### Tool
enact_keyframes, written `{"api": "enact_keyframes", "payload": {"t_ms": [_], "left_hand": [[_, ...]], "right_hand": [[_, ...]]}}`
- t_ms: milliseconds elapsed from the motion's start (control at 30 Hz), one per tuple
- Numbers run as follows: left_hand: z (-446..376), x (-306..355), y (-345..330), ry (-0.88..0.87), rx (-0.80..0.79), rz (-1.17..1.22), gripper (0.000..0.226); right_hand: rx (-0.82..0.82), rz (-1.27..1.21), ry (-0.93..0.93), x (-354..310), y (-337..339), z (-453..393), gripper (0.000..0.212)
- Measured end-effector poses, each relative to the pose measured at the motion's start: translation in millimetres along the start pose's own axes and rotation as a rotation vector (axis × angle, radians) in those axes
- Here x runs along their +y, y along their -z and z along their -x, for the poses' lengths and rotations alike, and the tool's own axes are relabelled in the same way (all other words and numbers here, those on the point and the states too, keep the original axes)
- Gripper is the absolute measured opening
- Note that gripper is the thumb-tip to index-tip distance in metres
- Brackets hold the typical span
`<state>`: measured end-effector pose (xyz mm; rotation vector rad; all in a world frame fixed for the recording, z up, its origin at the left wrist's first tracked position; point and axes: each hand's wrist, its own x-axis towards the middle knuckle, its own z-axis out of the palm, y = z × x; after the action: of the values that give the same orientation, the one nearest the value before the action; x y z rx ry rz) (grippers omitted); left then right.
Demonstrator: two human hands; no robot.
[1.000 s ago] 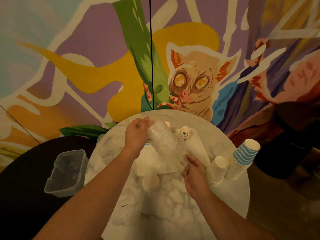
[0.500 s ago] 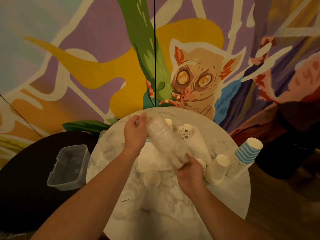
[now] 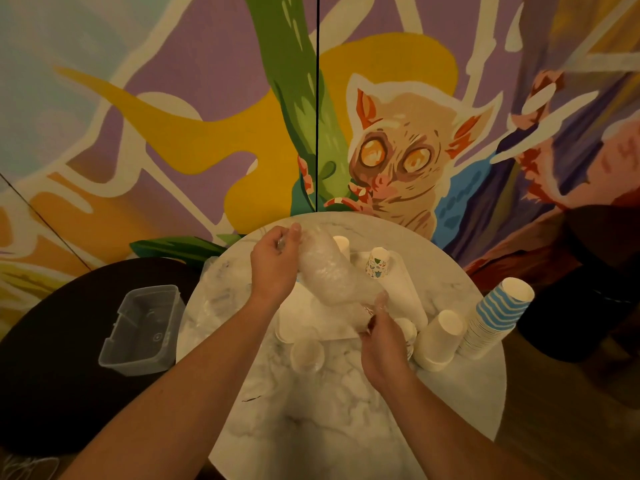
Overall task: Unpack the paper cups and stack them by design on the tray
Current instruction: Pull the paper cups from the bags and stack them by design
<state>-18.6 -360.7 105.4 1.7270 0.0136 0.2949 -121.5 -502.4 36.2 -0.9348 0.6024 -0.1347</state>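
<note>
A clear plastic sleeve of cups [image 3: 329,275] hangs slanted over the white tray [image 3: 412,292] on the round marble table [image 3: 346,410]. My left hand [image 3: 275,268] grips the sleeve's far end. My right hand [image 3: 382,336] pinches its near end. On the tray stand a patterned cup [image 3: 378,263] and a plain white cup [image 3: 342,244]. Several plain cups lie at the tray's near edge, one of them a cup [image 3: 306,355] on the marble. A white cup stack [image 3: 438,339] and a blue-striped cup stack [image 3: 495,317] lean at the table's right.
An empty clear plastic box [image 3: 142,329] sits on a dark round table [image 3: 52,358] to the left. Loose clear wrapping [image 3: 216,296] lies on the marble's left side. A dark object [image 3: 595,289] stands beyond the right rim. The painted wall rises directly behind.
The view has tilted slightly. My right hand has shifted along the sleeve's near end and now pinches its tip. The left hand keeps its grip at the far end.
</note>
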Motion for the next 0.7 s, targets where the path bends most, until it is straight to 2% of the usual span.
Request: {"api": "enact_keyframes", "payload": {"t_ms": [67,133,167,233,333,433,567,667,700], "left_hand": [[2,2,-1,-0.064,0.000,-0.021,0.035],[2,3,-3,-0.103,0.010,-0.018,0.029],[1,4,-4,-0.105,0.022,-0.014,0.024],[-2,2,-8,-0.090,0.056,0.002,0.018],[-2,6,-13,-0.030,0.071,0.065,0.020],[2,14,-15,0.036,-0.086,0.072,0.016],[6,7,-14,0.123,-0.357,0.085,0.049],[7,4,-14,0.159,-0.385,0.083,0.038],[6,5,-15,0.180,-0.398,0.133,0.038]], "right_hand": [[0.025,-0.013,0.054,-1,2,-3,0.024],[-0.057,-0.071,0.045,-4,2,-3,0.013],[-0.132,-0.114,0.032,-5,3,-2,0.016],[-0.248,-0.124,-0.013,-8,1,2,0.036],[-0.282,-0.044,-0.048,-4,2,3,0.063],[-0.234,-0.080,-0.070,-3,3,1,0.061],[-0.221,-0.178,-0.102,-8,7,5,0.034],[-0.234,-0.218,-0.193,-11,9,4,0.022],[-0.221,-0.203,-0.229,-11,9,2,0.025]]}}
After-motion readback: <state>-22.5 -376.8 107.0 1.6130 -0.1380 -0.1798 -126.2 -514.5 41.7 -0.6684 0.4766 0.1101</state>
